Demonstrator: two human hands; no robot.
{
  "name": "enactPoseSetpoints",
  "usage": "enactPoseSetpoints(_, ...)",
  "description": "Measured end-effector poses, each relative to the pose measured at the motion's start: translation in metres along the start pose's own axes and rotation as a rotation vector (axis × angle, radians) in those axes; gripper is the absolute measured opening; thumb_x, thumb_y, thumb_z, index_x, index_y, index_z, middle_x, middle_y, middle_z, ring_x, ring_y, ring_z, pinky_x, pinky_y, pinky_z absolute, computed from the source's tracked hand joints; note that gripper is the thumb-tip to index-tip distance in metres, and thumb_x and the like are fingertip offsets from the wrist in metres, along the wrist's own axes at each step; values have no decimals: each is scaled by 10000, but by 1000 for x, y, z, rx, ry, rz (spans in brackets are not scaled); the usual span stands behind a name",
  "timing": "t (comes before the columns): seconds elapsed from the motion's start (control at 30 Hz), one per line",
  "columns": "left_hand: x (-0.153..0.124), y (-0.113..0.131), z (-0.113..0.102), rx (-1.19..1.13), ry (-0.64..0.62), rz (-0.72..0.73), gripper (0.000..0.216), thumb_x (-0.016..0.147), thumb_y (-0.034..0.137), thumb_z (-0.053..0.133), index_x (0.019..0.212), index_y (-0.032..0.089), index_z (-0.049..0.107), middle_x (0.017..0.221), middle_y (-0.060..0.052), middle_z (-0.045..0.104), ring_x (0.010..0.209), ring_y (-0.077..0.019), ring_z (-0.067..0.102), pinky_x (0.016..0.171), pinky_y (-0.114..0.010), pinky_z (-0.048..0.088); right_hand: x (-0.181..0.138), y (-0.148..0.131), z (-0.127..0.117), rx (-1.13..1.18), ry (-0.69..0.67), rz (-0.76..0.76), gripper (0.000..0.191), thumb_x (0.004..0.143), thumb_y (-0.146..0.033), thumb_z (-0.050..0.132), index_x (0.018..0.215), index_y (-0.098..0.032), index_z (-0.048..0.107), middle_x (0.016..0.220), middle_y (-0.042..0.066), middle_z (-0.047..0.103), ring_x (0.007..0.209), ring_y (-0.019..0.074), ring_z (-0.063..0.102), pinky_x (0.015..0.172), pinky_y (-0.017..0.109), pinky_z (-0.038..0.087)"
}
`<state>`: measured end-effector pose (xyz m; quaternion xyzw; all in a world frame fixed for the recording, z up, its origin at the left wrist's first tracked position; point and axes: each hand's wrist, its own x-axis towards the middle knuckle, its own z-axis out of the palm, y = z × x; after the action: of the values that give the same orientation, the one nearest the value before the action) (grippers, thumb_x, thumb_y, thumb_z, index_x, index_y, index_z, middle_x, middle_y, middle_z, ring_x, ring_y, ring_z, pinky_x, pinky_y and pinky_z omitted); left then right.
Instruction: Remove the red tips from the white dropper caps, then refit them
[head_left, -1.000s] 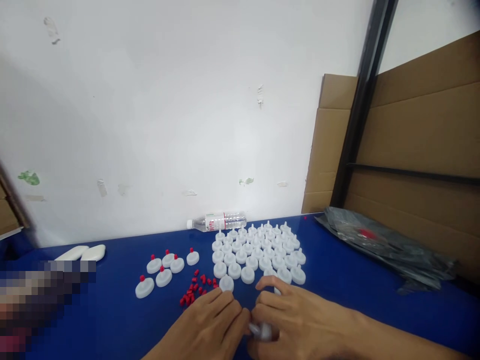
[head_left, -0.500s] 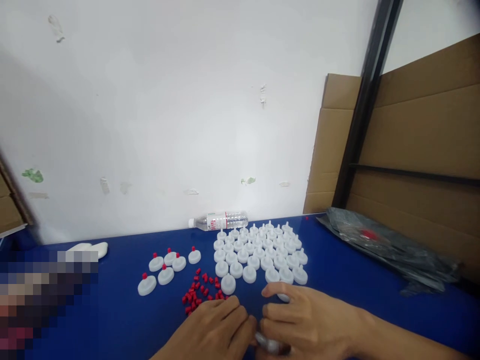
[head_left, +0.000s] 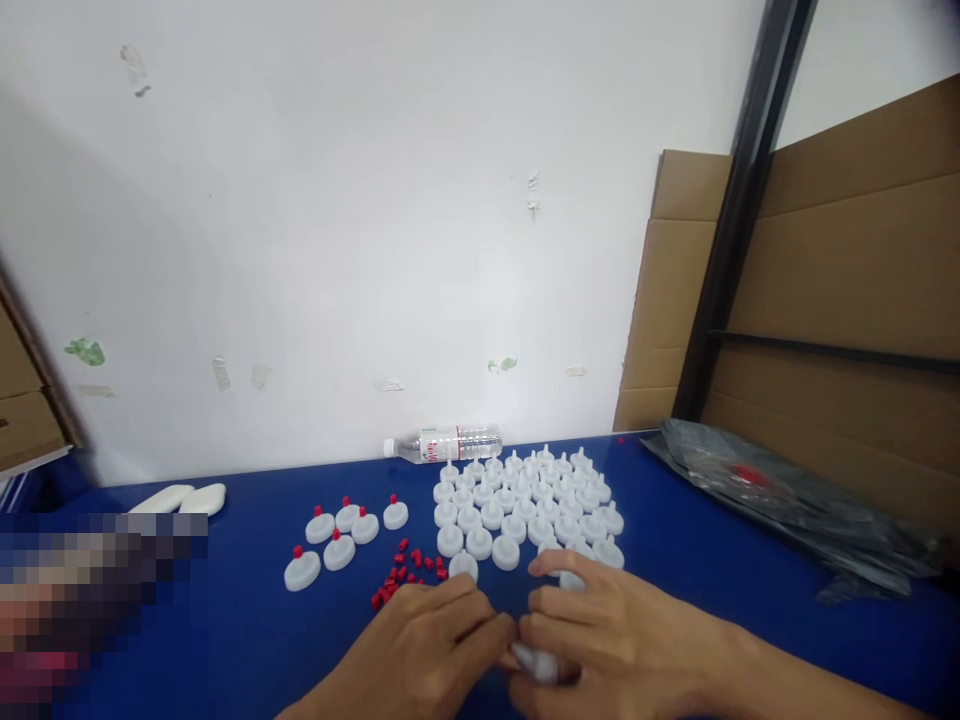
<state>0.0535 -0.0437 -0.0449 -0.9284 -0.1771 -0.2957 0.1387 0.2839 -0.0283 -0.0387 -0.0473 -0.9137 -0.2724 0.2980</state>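
Note:
My right hand (head_left: 622,630) is curled around a white nozzle cap (head_left: 536,662), which lies on its side in the fingers with its tip to the left. My left hand (head_left: 427,640) meets it at that tip, fingers pinched together; what they hold is hidden. Just beyond my left hand lies a loose heap of small red tip caps (head_left: 400,573), partly covered by it. White nozzle caps (head_left: 506,552) stand upright in close rows behind both hands. Farther left, several white caps with red tips (head_left: 301,572) stand apart on the blue table (head_left: 247,620).
A clear plastic bottle (head_left: 450,444) lies along the wall. Two white oval objects (head_left: 202,499) rest at the back left, near a blurred-out area. Grey plastic bags (head_left: 780,510) lie at the right, by cardboard (head_left: 847,290) and a dark metal post (head_left: 739,210).
The view has shifted slightly, so the table items appear a little farther right. My left hand covers more of the red heap. Both hands stay together at the white cap.

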Motion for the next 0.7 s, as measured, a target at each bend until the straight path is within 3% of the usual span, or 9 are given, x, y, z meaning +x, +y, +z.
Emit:
enactPoseSetpoints(0.07, -2, -7, -3, 10, 32, 3, 303, 1091, 153, 364, 943, 153, 628, 721, -5, 616, 610, -152, 539, 481, -275, 376, -1, 3, -2, -24, 5, 44, 261, 919, -69, 609, 985, -297, 717, 760, -45, 613, 672, 121, 511, 988, 335, 467)
enactPoseSetpoints(0.17, -10, -25, -15, 114, 123, 12, 302, 1093, 155, 336, 1162, 124, 629, 866, -57, 699, 722, -165, 620, 585, -271, 484, -7, 10, -7, -34, -78, 118, 576, 951, -38, 535, 1408, -386, 565, 1214, 56, 656, 1044, 162, 613, 1058, 404, 438)
enactPoseSetpoints(0.23, -17, -42, -27, 276, 212, -8, 294, 1055, 86, 386, 1214, 134, 628, 920, -67, 726, 810, -172, 660, 678, -275, 528, -11, 13, -12, 4, -142, 197, 511, 1020, -159, 516, 1489, -360, 488, 1403, 125, 561, 1235, 217, 563, 1094, 475, 419)
enactPoseSetpoints(0.3, -26, -60, -43, 417, 215, -113, 359, 997, 11, 444, 1275, 167, 609, 977, -56, 743, 890, -174, 677, 752, -280, 539, -13, 15, -15, 59, -224, 266, 453, 1054, -302, 521, 1504, -320, 475, 1469, 153, 512, 1328, 251, 516, 1129, 524, 389)
enactPoseSetpoints(0.37, -35, -78, -59, 578, 115, -280, 388, 987, 18, 436, 1284, 193, 614, 1035, -63, 753, 958, -211, 679, 746, -308, 538, -12, 15, -16, 113, -309, 308, 464, 1059, -395, 524, 1512, -314, 467, 1514, 147, 487, 1396, 265, 470, 1166, 549, 350)
enactPoseSetpoints(0.47, -48, -102, -80, 790, -108, -526, 408, 969, 24, 384, 1237, 167, 657, 1019, -106, 754, 1058, -314, 644, 584, -325, 483, -10, 15, -13, 198, -423, 328, 527, 1059, -462, 515, 1556, -325, 404, 1600, 127, 416, 1472, 276, 395, 1212, 570, 281)
enactPoseSetpoints(0.6, -63, -119, -94, 819, -336, -775, 414, 929, 15, 327, 1103, 140, 681, 1016, -151, 732, 1086, -374, 590, 547, -333, 433, -8, 16, -9, 304, -492, 325, 626, 1051, -506, 520, 1604, -288, 324, 1657, 125, 317, 1533, 287, 283, 1254, 559, 188)
enactPoseSetpoints(0.7, -73, -121, -94, 839, -425, -909, 395, 884, -11, 324, 967, 127, 685, 935, -167, 716, 999, -376, 616, 552, -336, 407, -7, 16, -9, 361, -498, 336, 643, 1050, -511, 518, 1614, -291, 300, 1667, 120, 279, 1540, 289, 258, 1260, 559, 159)
